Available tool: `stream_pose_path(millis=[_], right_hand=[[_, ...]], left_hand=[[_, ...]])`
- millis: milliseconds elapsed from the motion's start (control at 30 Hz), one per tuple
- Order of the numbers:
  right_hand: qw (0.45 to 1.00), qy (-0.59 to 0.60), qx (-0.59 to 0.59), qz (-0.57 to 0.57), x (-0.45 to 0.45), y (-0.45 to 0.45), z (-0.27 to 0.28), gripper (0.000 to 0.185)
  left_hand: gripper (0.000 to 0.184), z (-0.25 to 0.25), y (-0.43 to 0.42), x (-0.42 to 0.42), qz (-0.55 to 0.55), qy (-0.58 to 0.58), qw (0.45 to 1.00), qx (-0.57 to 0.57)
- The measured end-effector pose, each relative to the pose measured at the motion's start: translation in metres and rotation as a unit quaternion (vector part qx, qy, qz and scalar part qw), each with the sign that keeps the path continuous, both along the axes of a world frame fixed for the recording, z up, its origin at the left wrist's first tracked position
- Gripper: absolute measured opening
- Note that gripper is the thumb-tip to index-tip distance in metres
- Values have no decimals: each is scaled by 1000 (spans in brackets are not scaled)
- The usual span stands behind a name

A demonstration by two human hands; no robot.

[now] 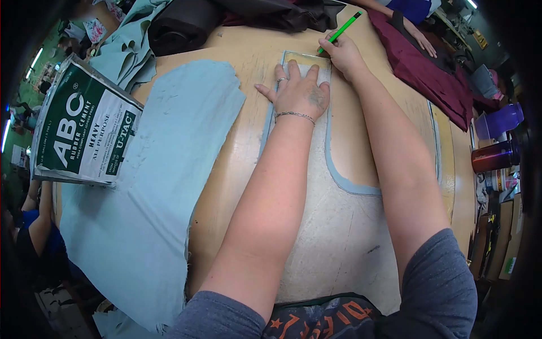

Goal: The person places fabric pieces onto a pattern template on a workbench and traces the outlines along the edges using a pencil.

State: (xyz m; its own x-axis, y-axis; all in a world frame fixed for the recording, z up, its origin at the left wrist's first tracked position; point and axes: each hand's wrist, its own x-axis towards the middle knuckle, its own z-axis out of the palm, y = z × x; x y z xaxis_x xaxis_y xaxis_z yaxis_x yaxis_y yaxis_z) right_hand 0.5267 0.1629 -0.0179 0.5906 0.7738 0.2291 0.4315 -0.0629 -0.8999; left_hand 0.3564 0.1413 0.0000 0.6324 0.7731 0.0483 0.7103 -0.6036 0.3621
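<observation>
A pale pattern piece (pixel 316 248) with a blue-grey border lies on the wooden table (pixel 217 192). My left hand (pixel 302 93) presses flat on its narrow upper strip, fingers spread. At the strip's top right corner, my right hand (pixel 344 55) grips a green pencil (pixel 345 29), its tip pointing down at the edge. Light blue fabric (pixel 152 214) is spread to the left of my left arm. A green and white rubber cement can (pixel 84 124) stands on that fabric.
Dark rolled fabric (pixel 183 25) lies at the back. Maroon fabric (pixel 415 65) lies at the right, with another person's hand (pixel 422 39) on it. A dark tumbler (pixel 495 156) and a purple container (pixel 501 120) are at the right edge. Other people are at the left.
</observation>
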Motion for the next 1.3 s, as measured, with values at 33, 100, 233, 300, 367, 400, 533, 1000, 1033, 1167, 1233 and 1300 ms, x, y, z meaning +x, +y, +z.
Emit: stream_pose_path(millis=[33,100,233,300,367,400,533,1000,1033,1167,1233,1300], right_hand=[[1000,14,1,-2,0,-4,3,20],[999,-49,9,-4,-10,2,3,17],[991,-110,-6,-72,-15,-9,5,19],[994,-45,9,-103,-3,-31,3,22],[988,66,48,-128,10,-55,-4,26],[983,62,100,-141,12,-58,-12,27],[986,-27,112,-123,-1,-54,-21,22],[978,-182,50,-91,-115,-126,13,14],[976,-191,57,-81,-124,-134,13,14],[978,-194,66,-36,-152,-162,19,12],[977,-203,57,-15,-164,-176,21,13],[975,-215,48,3,-173,-188,21,13]], left_hand=[[47,0,-1,0,2,1,1000,1],[47,1,-3,2,-4,1,1000,-4],[47,0,2,-1,-16,-19,1000,-12],[47,0,2,0,-14,-12,1000,-6],[48,1,1,2,-1,17,1000,3],[48,2,0,3,1,16,1000,2],[45,3,2,2,-10,-5,1000,-8],[43,1,7,2,-12,-4,1000,-19],[43,2,8,3,-11,-3,1000,-21],[44,2,7,2,-13,1,1000,-19],[44,2,6,2,-13,2,1000,-17],[45,2,6,1,-12,4,1000,-17]])
